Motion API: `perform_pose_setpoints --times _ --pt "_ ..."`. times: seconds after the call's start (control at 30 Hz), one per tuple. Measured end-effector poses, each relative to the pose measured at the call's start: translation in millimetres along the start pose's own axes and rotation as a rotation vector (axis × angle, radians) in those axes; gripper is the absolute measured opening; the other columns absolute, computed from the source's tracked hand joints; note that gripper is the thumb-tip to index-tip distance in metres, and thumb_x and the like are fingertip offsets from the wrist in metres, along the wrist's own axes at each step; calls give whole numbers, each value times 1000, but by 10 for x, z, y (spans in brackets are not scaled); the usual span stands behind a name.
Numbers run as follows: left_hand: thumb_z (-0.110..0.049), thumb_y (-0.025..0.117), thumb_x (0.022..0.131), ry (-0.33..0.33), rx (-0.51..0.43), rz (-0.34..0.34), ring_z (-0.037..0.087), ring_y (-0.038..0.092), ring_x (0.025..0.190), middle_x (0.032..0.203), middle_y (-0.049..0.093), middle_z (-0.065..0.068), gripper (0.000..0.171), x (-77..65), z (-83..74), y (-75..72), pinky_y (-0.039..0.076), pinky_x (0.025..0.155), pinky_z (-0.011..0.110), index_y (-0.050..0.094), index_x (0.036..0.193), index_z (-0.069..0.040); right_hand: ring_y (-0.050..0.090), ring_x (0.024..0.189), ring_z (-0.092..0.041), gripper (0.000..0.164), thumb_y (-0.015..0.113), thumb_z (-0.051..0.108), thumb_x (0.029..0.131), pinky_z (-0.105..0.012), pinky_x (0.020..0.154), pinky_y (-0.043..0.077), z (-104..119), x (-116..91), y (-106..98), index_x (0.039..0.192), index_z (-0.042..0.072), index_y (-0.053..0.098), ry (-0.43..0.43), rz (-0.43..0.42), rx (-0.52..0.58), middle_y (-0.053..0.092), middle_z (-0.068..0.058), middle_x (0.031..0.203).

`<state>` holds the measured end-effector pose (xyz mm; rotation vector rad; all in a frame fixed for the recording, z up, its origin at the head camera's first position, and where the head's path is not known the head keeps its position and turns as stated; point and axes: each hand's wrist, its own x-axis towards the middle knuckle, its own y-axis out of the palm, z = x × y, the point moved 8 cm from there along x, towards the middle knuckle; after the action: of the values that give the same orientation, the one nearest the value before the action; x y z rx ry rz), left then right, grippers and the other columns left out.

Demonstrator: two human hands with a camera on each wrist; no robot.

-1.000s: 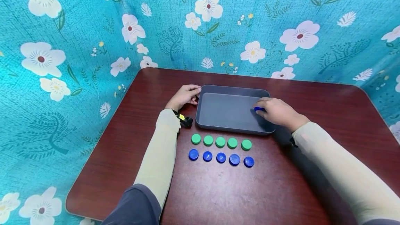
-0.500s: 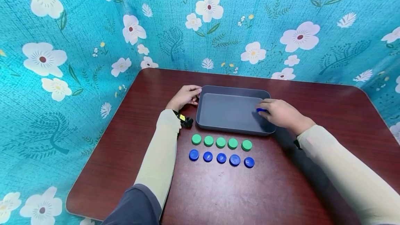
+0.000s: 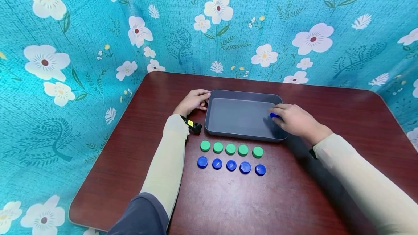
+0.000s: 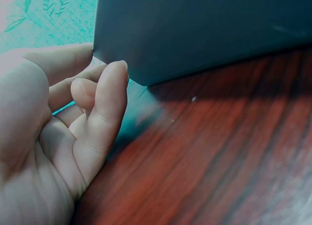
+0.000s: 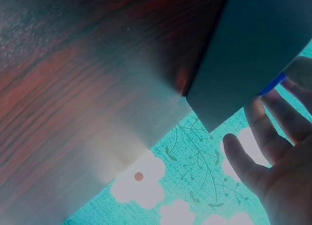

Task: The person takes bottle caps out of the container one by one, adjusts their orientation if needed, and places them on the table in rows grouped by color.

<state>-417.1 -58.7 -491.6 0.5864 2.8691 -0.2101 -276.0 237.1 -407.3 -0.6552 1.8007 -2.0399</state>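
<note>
A dark grey rectangular tray (image 3: pixel 241 117) lies on the table. My left hand (image 3: pixel 192 102) holds the tray at its far left corner, thumb at the rim and fingers against the outer wall, as the left wrist view (image 4: pixel 63 103) also shows. Over the tray's right end, my right hand (image 3: pixel 295 119) pinches a blue bottle cap (image 3: pixel 274 115) between thumb and fingers. In the right wrist view a sliver of that cap (image 5: pixel 273 84) shows past the tray wall, with the rest hidden. Nearer me sit a row of green caps (image 3: pixel 230 149) and a row of blue caps (image 3: pixel 231 165).
The reddish-brown wooden table (image 3: pixel 137 155) has rounded corners. A teal flowered curtain (image 3: pixel 183 21) hangs behind it and along the left side. A black camera strap (image 3: pixel 194 126) sits on my left wrist, close by the tray's left wall.
My right hand has shifted slightly right and toward me inside the tray, still pinching the blue bottle cap. My left hand stays at the tray corner; both cap rows keep their places.
</note>
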Motion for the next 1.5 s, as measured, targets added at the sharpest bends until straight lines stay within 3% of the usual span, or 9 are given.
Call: perform_pose_setpoints --times 0.37,0.7,1.17,1.5 --pt "-25 59 100 -5 -10 2 16 49 61 96 59 15 30 7 17 -5 59 66 34 64 125 -10 62 92 -33 30 75 5 82 -50 79 54 93 -91 -102 111 0 71 -62 -65 7 66 -18 108" --pt "-24 59 100 4 -19 2 16 49 61 95 59 15 30 -1 3 1 59 66 33 64 125 -9 61 95 -34 31 80 10 79 -49 82 54 104 -181 -119 109 4 74 -32 -71 -29 65 -17 110" --pt "-23 59 100 2 -25 -5 16 49 60 96 59 15 30 12 19 -5 59 65 33 64 125 -9 58 93 -33 31 78 8 78 -50 81 51 230 -363 -209 108 3 74 -75 -157 -41 65 -15 107" --pt "-23 59 100 4 -27 -6 16 48 60 95 60 15 29 14 23 -5 59 64 32 64 125 -9 58 92 -31 31 78 8 76 -48 78 51 330 -460 -233 107 4 74 -85 -171 -44 65 -13 104"
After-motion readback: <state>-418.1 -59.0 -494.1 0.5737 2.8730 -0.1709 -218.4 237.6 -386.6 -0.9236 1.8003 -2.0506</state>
